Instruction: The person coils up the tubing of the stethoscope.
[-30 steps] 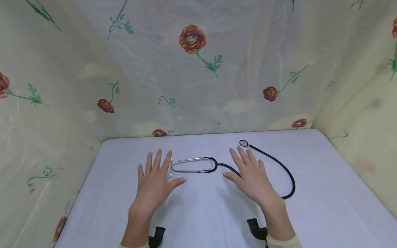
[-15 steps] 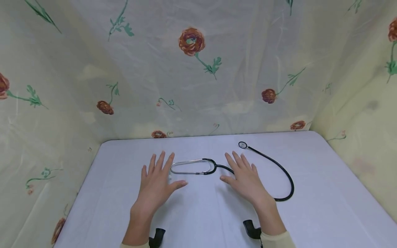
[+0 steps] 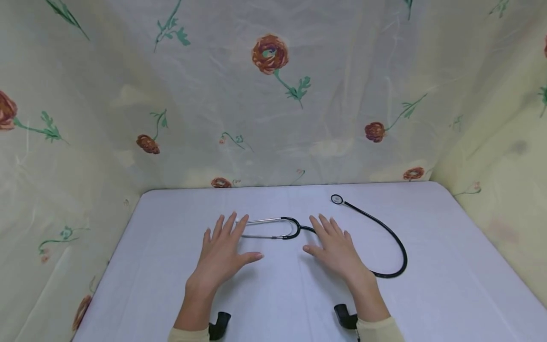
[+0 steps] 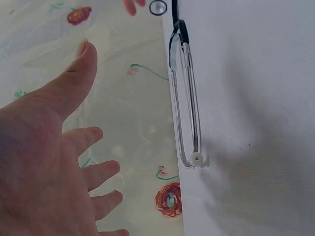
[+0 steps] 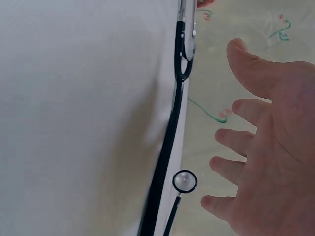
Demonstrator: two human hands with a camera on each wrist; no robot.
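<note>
A stethoscope with black tubing and silver ear tubes lies on the white table. Its round chest piece is toward the back, and the tubing loops out to the right. My left hand hovers with fingers spread over the ear-tube end, hiding the ear tips in the head view; one white ear tip shows in the left wrist view. My right hand is held above the tubing, fingers straight, covering part of it. Both hands hold nothing, and in the wrist views they are apart from the stethoscope.
White cloth covers the table. Floral curtains enclose it at the back and both sides. Black curved pieces show at both wrists, beside the cream sleeves.
My left hand has shifted slightly right, over the ear tips. My right hand has drifted a little left and nearer to me. The stethoscope has stayed in place.
</note>
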